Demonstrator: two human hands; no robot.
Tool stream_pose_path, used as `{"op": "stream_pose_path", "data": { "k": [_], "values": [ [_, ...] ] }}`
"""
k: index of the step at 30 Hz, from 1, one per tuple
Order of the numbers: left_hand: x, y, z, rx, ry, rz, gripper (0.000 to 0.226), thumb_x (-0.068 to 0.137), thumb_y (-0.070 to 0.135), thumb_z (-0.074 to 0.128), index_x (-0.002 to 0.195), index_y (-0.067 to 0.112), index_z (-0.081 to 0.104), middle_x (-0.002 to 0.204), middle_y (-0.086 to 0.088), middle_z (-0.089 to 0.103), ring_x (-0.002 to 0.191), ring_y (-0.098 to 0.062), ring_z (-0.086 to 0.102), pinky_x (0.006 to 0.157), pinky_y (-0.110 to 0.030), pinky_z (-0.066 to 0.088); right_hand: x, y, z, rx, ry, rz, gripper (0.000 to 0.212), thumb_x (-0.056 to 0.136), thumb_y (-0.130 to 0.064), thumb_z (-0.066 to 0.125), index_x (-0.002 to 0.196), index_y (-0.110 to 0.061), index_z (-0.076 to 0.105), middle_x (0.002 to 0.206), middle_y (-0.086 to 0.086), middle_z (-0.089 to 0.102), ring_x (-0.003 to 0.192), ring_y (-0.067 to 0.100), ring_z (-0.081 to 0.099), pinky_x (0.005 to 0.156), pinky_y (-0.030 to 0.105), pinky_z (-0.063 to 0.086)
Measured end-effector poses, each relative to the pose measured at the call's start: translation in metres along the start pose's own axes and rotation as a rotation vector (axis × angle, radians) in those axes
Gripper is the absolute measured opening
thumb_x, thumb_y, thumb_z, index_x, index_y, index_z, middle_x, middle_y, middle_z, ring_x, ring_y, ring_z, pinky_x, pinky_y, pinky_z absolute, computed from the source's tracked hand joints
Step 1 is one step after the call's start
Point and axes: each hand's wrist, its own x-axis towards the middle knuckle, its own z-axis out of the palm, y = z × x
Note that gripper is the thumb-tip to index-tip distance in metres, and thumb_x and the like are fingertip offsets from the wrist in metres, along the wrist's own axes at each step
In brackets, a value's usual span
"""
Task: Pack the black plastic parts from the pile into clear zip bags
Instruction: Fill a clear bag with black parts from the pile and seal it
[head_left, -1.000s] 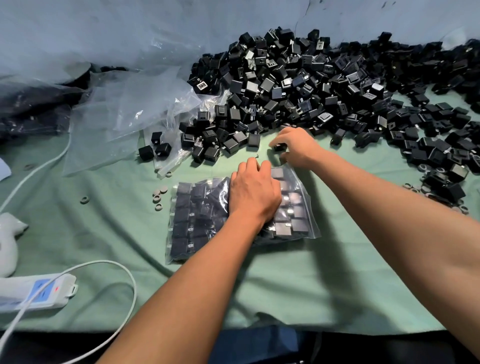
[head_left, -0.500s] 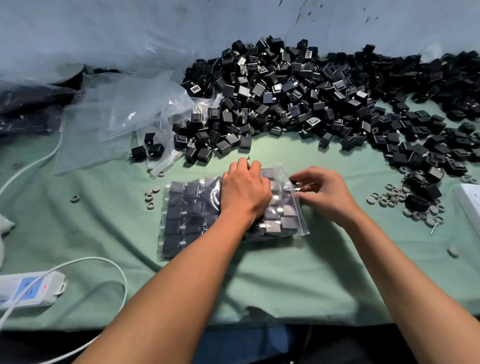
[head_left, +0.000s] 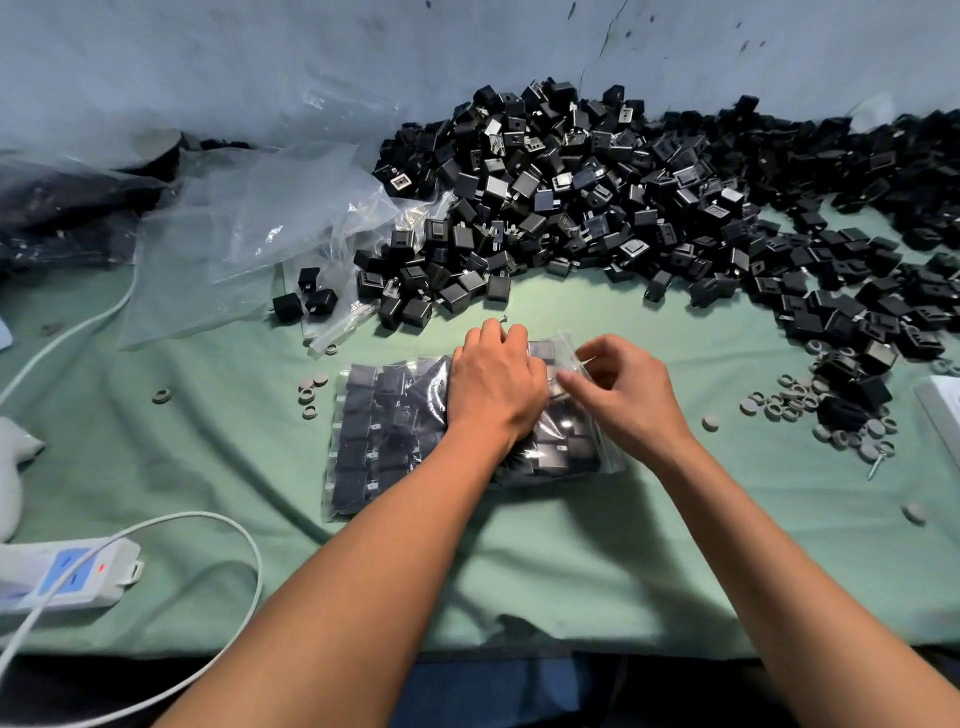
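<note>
At the worktop's middle, the left hand (head_left: 496, 387) presses flat, fingers straight, on the filled zip bag (head_left: 395, 431); the right hand (head_left: 626, 392) pinches its open mouth; the pile (head_left: 597, 192) lies behind; sealing likely comes next

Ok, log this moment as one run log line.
stage: filling zip bag | left hand: pressing flat on bag | right hand: pinching bag's open edge | pile: many parts left | green cloth

You have glossy black cube-shaped plastic parts (head_left: 571, 208) heaped on a pale green cloth table cover (head_left: 675, 545). The small grey rubber rings (head_left: 789, 402) look dull beside them. Your white plastic power strip (head_left: 57, 577) carries a blue panel and a red light.
</note>
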Motion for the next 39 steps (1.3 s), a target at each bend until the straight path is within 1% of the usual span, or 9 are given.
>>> {"op": "stream_pose_path", "data": {
  "k": [3, 8, 16, 19, 23, 28, 31, 35, 39],
  "values": [
    [-0.001, 0.000, -0.002, -0.025, 0.002, -0.011, 0.024, 0.095, 0.029, 0.037, 0.098, 0.012, 0.054, 0.099, -0.008, 0.053, 0.089, -0.022, 0.046, 0.079, -0.041, 0.045, -0.004, -0.007, 0.006, 0.027, -0.047, 0.072, 0.037, 0.080, -0.022, 0.086, 0.111, -0.019, 0.065, 0.085, 0.000, 0.075, 0.080, 0.019, 0.073, 0.080, 0.041, 0.061],
    [0.000, 0.001, -0.009, -0.082, -0.016, -0.026, 0.021, 0.096, 0.027, 0.037, 0.097, 0.013, 0.053, 0.098, -0.007, 0.054, 0.089, -0.022, 0.047, 0.078, -0.040, 0.043, -0.003, -0.015, 0.009, 0.025, 0.026, 0.130, 0.037, 0.080, -0.026, 0.084, 0.111, -0.020, 0.064, 0.083, -0.002, 0.073, 0.078, 0.016, 0.072, 0.079, 0.042, 0.061],
    [0.005, 0.001, -0.022, -0.204, 0.036, -0.070, 0.020, 0.098, 0.019, 0.040, 0.098, 0.011, 0.058, 0.100, -0.006, 0.057, 0.096, -0.022, 0.050, 0.082, -0.041, 0.046, -0.003, -0.015, 0.010, 0.127, 0.004, 0.158, 0.044, 0.077, -0.013, 0.085, 0.112, -0.023, 0.060, 0.081, -0.003, 0.074, 0.076, 0.018, 0.074, 0.069, 0.037, 0.062],
    [0.006, 0.000, -0.025, -0.213, 0.059, -0.075, 0.020, 0.099, 0.018, 0.041, 0.098, 0.011, 0.059, 0.100, -0.006, 0.058, 0.097, -0.021, 0.049, 0.082, -0.038, 0.044, -0.004, -0.016, 0.015, 0.192, -0.094, 0.137, 0.045, 0.078, -0.009, 0.083, 0.114, -0.022, 0.060, 0.085, 0.002, 0.077, 0.075, 0.020, 0.076, 0.073, 0.045, 0.064],
    [0.011, -0.011, -0.032, -0.256, 0.114, -0.117, 0.020, 0.098, 0.014, 0.041, 0.094, 0.011, 0.060, 0.097, -0.006, 0.060, 0.093, -0.022, 0.052, 0.079, -0.037, 0.044, 0.000, -0.013, 0.013, 0.286, -0.016, 0.222, 0.044, 0.083, -0.004, 0.079, 0.119, -0.019, 0.058, 0.093, 0.010, 0.073, 0.069, 0.019, 0.077, 0.068, 0.043, 0.065],
    [0.011, -0.022, -0.036, -0.300, 0.147, -0.177, 0.021, 0.097, 0.010, 0.040, 0.091, 0.012, 0.060, 0.094, -0.005, 0.060, 0.091, -0.023, 0.053, 0.074, -0.036, 0.042, -0.003, -0.018, 0.019, 0.376, -0.131, 0.219, 0.047, 0.082, 0.002, 0.079, 0.117, -0.023, 0.061, 0.097, 0.013, 0.074, 0.077, 0.025, 0.078, 0.064, 0.038, 0.064],
    [0.009, -0.027, -0.036, -0.317, 0.163, -0.183, 0.022, 0.096, 0.009, 0.040, 0.090, 0.011, 0.060, 0.093, -0.005, 0.060, 0.091, -0.024, 0.053, 0.075, -0.038, 0.044, 0.000, -0.015, 0.013, 0.443, -0.078, 0.279, 0.041, 0.087, 0.001, 0.075, 0.118, -0.022, 0.060, 0.103, 0.016, 0.072, 0.079, 0.027, 0.078, 0.070, 0.048, 0.065],
    [0.006, -0.031, -0.033, -0.303, 0.138, -0.208, 0.022, 0.096, 0.009, 0.040, 0.092, 0.012, 0.061, 0.096, -0.005, 0.060, 0.093, -0.024, 0.053, 0.075, -0.037, 0.042, -0.006, -0.017, 0.022, 0.368, -0.219, 0.170, 0.042, 0.088, 0.004, 0.071, 0.120, -0.021, 0.062, 0.100, 0.009, 0.075, 0.090, 0.026, 0.077, 0.077, 0.041, 0.065],
    [0.003, -0.039, -0.036, -0.226, 0.127, -0.153, 0.020, 0.096, 0.010, 0.041, 0.091, 0.012, 0.060, 0.097, -0.005, 0.059, 0.094, -0.023, 0.050, 0.077, -0.038, 0.043, -0.001, -0.008, 0.007, 0.522, -0.172, 0.232, 0.039, 0.092, 0.003, 0.069, 0.122, -0.020, 0.059, 0.104, 0.017, 0.073, 0.086, 0.030, 0.078, 0.076, 0.043, 0.065]
  ]
}}
